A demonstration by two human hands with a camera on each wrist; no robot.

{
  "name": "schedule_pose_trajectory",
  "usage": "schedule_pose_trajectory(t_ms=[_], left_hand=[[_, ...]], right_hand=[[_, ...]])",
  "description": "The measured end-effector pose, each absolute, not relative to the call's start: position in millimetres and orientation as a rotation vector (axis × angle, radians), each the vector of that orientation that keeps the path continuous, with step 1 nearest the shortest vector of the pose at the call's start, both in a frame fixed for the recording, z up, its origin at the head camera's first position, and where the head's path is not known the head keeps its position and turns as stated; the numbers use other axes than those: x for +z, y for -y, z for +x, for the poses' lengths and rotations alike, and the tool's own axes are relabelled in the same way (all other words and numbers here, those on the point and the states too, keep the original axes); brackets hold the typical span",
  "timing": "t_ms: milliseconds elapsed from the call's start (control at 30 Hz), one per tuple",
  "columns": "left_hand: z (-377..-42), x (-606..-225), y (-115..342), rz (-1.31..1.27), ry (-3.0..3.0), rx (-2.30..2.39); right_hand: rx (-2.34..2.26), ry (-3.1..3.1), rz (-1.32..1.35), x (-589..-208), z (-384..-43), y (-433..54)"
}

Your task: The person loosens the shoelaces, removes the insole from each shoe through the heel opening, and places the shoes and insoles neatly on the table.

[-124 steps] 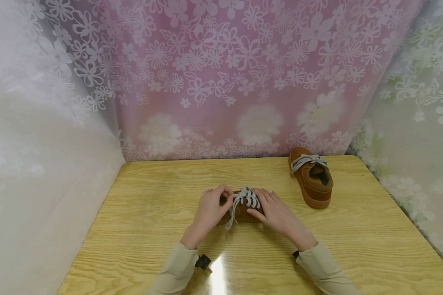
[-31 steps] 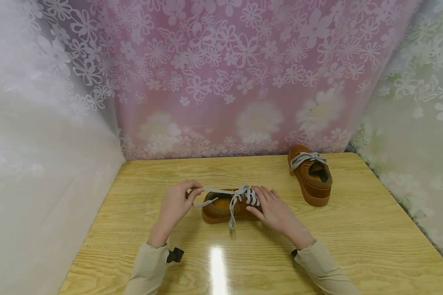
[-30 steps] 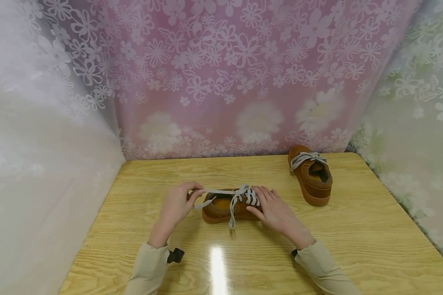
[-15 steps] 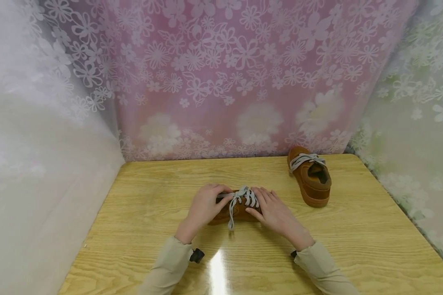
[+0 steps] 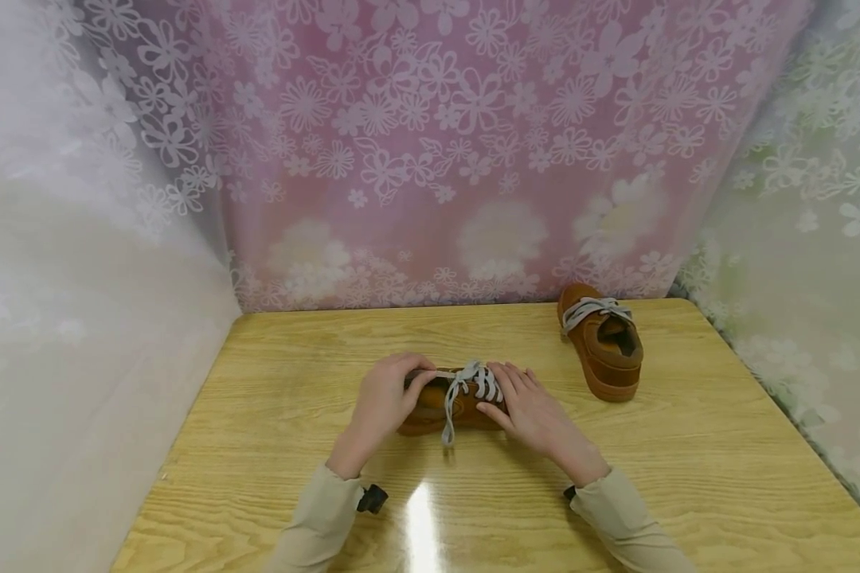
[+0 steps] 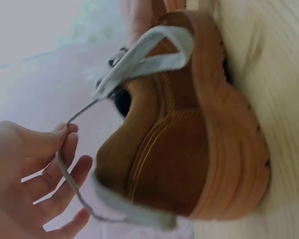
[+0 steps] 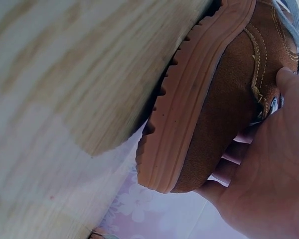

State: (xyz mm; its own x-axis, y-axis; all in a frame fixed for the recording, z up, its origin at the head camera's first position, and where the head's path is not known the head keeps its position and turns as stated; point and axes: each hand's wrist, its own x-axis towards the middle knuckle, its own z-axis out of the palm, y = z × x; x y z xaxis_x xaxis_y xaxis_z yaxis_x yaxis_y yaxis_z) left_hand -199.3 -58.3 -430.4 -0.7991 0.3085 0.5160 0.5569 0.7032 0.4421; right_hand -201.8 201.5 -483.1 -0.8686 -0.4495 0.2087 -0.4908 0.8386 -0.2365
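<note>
A brown shoe (image 5: 466, 411) with grey laces stands on the table, toe to the right. My left hand (image 5: 388, 398) is over its heel end and pinches a shoelace (image 6: 82, 110) between thumb and forefinger. In the left wrist view, that lace runs taut to the knot, and its loose end sweeps down past the heel. A lace loop (image 5: 449, 422) hangs down the shoe's near side. My right hand (image 5: 537, 410) holds the toe end, thumb on the near side and fingers over the front. In the right wrist view, the palm hides part of the upper.
A second brown shoe (image 5: 605, 350), its grey laces tied, stands at the table's back right. The wooden table (image 5: 294, 342) meets a pink flowered curtain (image 5: 416, 159) behind. Pale sheets (image 5: 93, 318) hang at both sides.
My left hand drew the lace out to the left, came back near the knot, and has now shifted slightly left again. The right hand and both shoes have hardly moved.
</note>
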Motion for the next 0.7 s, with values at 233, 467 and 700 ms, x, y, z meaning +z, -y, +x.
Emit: schedule_pose_trajectory(t_ms=[233, 467, 700], left_hand=[[-196.8, -419.6, 75.6, -0.531, 2.428, -0.911], [-198.2, -422.4, 67.6, -0.613, 2.475, -0.948], [-199.2, -430.9, 45.8, -0.67, 2.65, -0.86]], right_hand=[[0.419, 2.876, 0.742, -482.2, -200.9, -202.7], [0.385, 2.881, 0.722, -481.2, -199.9, -200.9], [0.308, 2.834, 0.722, -480.9, -197.9, -198.3]])
